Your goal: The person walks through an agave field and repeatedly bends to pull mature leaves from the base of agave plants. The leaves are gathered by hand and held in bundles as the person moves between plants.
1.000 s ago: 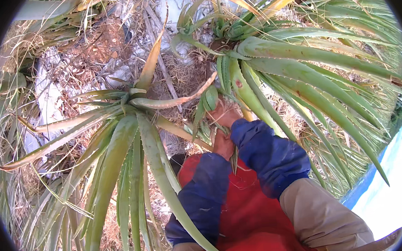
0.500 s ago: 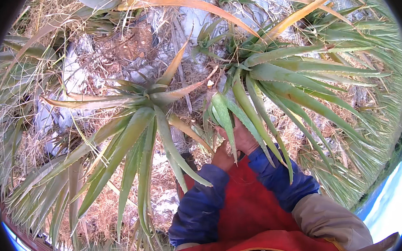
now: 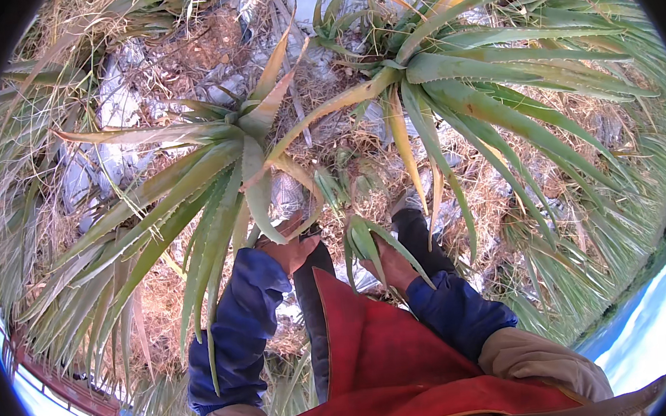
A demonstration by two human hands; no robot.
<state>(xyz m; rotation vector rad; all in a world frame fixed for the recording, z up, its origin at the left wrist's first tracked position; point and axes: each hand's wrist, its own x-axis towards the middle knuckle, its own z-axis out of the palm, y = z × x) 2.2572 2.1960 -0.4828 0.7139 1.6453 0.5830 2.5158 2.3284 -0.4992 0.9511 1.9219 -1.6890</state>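
"Going by size, what's there?"
"Left aloe [image 3: 215, 156], right aloe [image 3: 468, 92], red apron [image 3: 382, 337], then a pup [image 3: 362, 241] in front of the apron, its long axis running toward it."
"Which hand's nearer?"
"The left hand [image 3: 294, 254] is apart, by the left aloe, fingers partly hidden; I can't tell its grip. The right hand [image 3: 394, 262] is nearer, grasping the pup, which lies just to its left."

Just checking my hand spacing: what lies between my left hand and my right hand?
In the head view, between your left hand and right hand lie a dark trouser leg, dry straw and the small aloe's leaves.
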